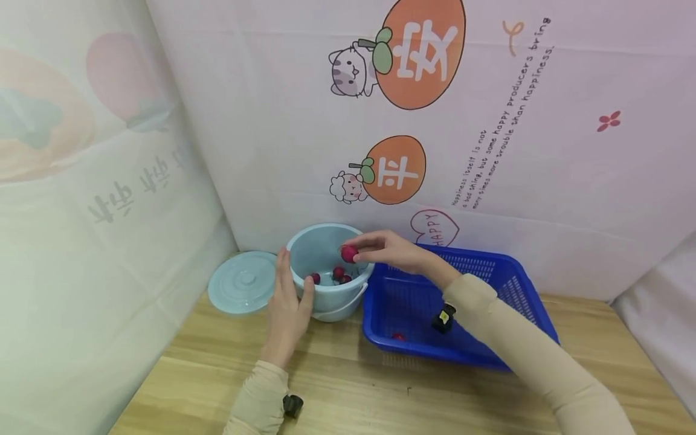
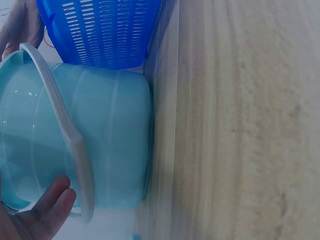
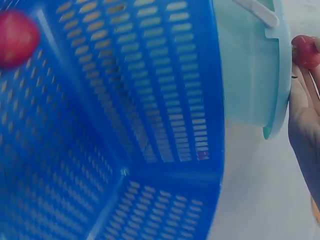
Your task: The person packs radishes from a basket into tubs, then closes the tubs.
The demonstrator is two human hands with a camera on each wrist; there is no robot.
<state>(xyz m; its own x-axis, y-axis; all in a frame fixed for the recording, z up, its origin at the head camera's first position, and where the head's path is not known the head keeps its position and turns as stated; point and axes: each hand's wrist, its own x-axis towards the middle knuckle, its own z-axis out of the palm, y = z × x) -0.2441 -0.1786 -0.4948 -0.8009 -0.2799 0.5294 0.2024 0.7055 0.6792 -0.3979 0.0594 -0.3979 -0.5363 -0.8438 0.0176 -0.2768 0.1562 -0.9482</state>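
Over the mouth of a light blue bucket [image 1: 331,299], my right hand [image 1: 394,251] pinches a small red radish [image 1: 349,254] between thumb and fingertips. In the right wrist view that radish [image 3: 306,52] shows just beyond the bucket's rim. My left hand [image 1: 288,308] rests against the bucket's left front, its fingers fairly straight along the side and the thumb at the rim. Several radishes [image 1: 338,273] lie at the bottom of the bucket. One more radish [image 1: 399,336] sits in the blue plastic basket [image 1: 375,329], near its front wall.
Left of the bucket, its light blue lid [image 1: 239,284] leans close to the white cloth wall. The basket stands right beside the bucket, under my right forearm. A pale bucket handle [image 2: 75,142] hangs down the front. A printed cloth [image 1: 272,151] closes off the back of the wooden table [image 1: 348,386].
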